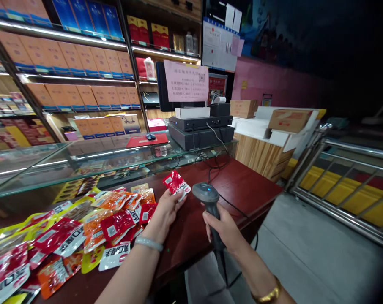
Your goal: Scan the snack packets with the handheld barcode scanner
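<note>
My left hand [165, 212] holds a small red snack packet [175, 184] up over the dark red counter [242, 185]. My right hand [221, 228] grips the handle of a grey barcode scanner [206, 193], whose head sits just right of the packet. A black cable runs from the scanner toward the cash register [201, 128]. Several red, orange and yellow snack packets [93, 228] lie spread on the counter to the left of my left hand.
A glass display case [52, 164] stands behind the counter, with shelves of boxed goods [71, 59] beyond it. A monitor with a pink notice [185, 81] tops the register. Cardboard boxes [288, 119] and a metal railing [346, 185] are to the right.
</note>
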A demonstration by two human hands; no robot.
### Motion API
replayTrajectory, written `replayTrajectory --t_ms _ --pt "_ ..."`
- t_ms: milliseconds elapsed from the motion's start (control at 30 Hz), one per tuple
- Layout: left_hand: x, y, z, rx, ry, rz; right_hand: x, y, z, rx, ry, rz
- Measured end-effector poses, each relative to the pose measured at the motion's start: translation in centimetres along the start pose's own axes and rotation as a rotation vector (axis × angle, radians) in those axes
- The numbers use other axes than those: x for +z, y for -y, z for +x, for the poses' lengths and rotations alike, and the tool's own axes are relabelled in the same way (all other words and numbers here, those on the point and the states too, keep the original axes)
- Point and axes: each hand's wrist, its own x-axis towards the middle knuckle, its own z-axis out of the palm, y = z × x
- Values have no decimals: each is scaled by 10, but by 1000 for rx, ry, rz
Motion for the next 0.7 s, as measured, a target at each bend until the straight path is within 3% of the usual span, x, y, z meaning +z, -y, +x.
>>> replayTrajectory --t_ms 100,267,600,700 --pt "-8 10 4 98 92 216 3 1 1 -22 0 -48" --pt "-7 15 -3 72 176 349 9 3 9 -45 -3 -57" --pt "-1 15 -9 30 201 393 19 -6 23 -34 27 36" --pt "0 20 -7 28 265 394 21 -8 22 1 13 55"
